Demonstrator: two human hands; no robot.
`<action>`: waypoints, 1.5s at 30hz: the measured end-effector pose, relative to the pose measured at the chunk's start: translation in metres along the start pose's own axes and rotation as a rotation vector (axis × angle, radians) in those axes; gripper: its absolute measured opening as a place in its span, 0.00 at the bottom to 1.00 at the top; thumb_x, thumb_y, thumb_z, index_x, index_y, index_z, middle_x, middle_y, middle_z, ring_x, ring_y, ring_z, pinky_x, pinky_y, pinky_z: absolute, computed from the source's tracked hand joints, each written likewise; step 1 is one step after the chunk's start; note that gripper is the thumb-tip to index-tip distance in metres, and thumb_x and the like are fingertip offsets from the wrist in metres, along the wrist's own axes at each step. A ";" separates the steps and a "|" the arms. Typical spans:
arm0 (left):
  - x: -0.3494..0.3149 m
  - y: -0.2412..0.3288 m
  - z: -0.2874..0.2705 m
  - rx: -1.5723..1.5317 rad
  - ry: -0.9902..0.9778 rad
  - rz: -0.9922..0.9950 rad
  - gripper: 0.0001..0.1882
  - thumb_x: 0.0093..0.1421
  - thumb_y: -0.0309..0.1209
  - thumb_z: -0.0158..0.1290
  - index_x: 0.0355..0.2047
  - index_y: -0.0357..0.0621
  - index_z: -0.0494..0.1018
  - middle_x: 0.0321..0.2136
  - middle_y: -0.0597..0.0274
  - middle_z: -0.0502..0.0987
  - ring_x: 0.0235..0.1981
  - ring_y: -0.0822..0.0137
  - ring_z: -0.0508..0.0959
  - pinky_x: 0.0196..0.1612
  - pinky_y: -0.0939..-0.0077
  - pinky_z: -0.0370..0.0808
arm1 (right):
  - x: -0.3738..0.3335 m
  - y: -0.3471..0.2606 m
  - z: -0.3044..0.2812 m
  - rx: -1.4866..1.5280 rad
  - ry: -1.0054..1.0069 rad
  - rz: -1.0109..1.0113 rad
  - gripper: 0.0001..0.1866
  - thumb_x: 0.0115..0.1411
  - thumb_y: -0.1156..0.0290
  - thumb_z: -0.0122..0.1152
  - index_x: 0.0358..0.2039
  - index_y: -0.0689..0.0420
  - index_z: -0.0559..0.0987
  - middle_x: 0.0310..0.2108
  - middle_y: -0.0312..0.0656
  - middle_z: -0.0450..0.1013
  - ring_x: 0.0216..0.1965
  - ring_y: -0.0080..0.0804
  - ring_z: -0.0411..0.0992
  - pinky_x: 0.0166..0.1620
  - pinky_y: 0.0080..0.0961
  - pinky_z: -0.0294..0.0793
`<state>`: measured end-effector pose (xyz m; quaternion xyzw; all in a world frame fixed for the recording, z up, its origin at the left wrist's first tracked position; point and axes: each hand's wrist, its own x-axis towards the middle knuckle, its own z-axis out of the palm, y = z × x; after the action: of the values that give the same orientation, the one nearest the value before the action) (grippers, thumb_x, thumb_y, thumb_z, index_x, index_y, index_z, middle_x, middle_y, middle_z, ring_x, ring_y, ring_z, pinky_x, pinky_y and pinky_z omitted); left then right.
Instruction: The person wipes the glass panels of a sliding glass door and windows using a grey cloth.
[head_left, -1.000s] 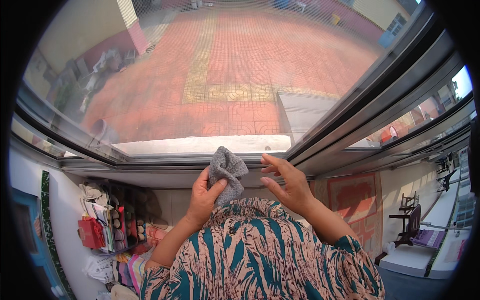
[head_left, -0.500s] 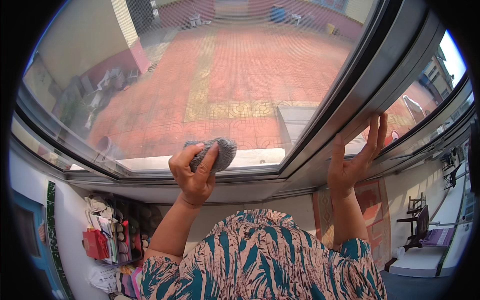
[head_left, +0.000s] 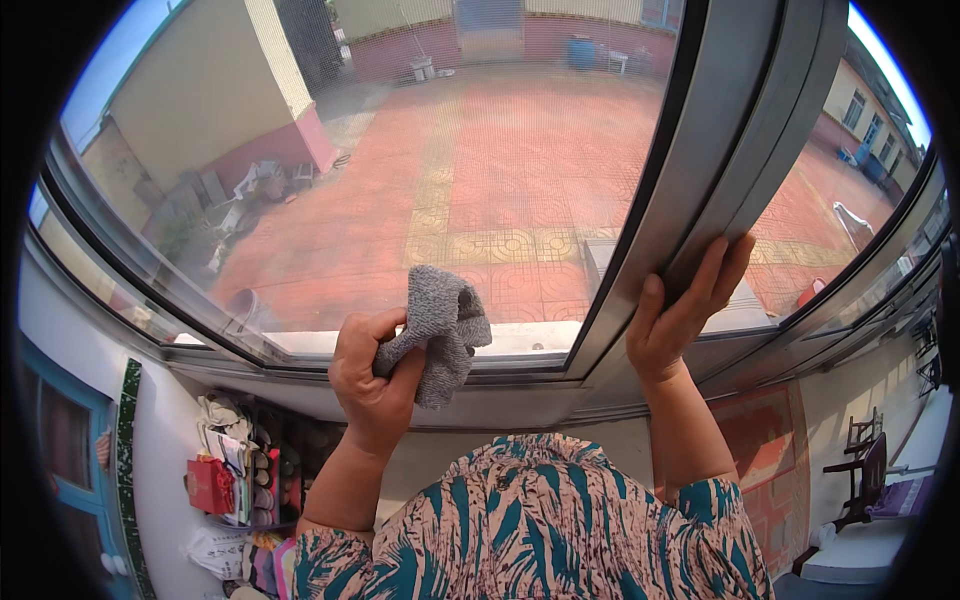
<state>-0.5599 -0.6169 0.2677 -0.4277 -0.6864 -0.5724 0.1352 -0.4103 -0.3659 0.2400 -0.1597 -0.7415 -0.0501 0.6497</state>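
Observation:
A grey cleaning cloth (head_left: pixel 440 335), folded and bunched, is pinched in my left hand (head_left: pixel 375 372). It hangs in front of the lower part of a large window pane (head_left: pixel 500 170); whether it touches the glass I cannot tell. My right hand (head_left: pixel 685 318) has its fingers stretched out and spread. They lie against the metal window frame (head_left: pixel 745 150) on the right, with nothing held.
Below the glass runs the bottom window rail (head_left: pixel 500 378). On the lower left stands a shelf with shoes and a red bag (head_left: pixel 209 486). A dark wooden chair (head_left: pixel 868 480) is at the lower right. Outside lies a red tiled courtyard (head_left: pixel 520 150).
The cloth has turned in my left hand and now hangs more loosely, lower and partly unfolded. My right hand has shifted slightly left along the frame. The whole view has swung to the right.

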 end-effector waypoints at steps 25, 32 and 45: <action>0.025 -0.043 -0.009 0.718 0.249 0.505 0.21 0.60 0.37 0.53 0.50 0.39 0.72 0.52 0.51 0.64 0.57 0.47 0.56 0.58 0.51 0.52 | -0.005 -0.019 -0.002 -0.050 -0.035 0.017 0.31 0.66 0.63 0.41 0.63 0.69 0.52 0.65 0.66 0.41 0.65 0.60 0.46 0.62 0.46 0.47; 0.064 -0.034 -0.016 0.966 0.175 0.651 0.33 0.62 0.50 0.45 0.58 0.37 0.64 0.57 0.45 0.60 0.60 0.41 0.53 0.60 0.42 0.41 | -0.008 -0.014 0.005 -0.014 0.033 0.011 0.29 0.64 0.64 0.44 0.62 0.68 0.57 0.64 0.70 0.45 0.64 0.58 0.50 0.55 0.42 0.51; 0.360 0.207 -0.077 0.754 0.688 1.055 0.38 0.59 0.51 0.52 0.63 0.43 0.57 0.52 0.44 0.67 0.54 0.50 0.69 0.58 0.57 0.62 | -0.022 -0.024 0.011 0.004 -0.037 0.070 0.29 0.63 0.64 0.45 0.59 0.71 0.60 0.61 0.73 0.48 0.60 0.64 0.54 0.56 0.47 0.51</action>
<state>-0.6453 -0.5351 0.6729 -0.4220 -0.4583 -0.2582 0.7384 -0.4257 -0.3893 0.2199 -0.1855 -0.7473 -0.0229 0.6376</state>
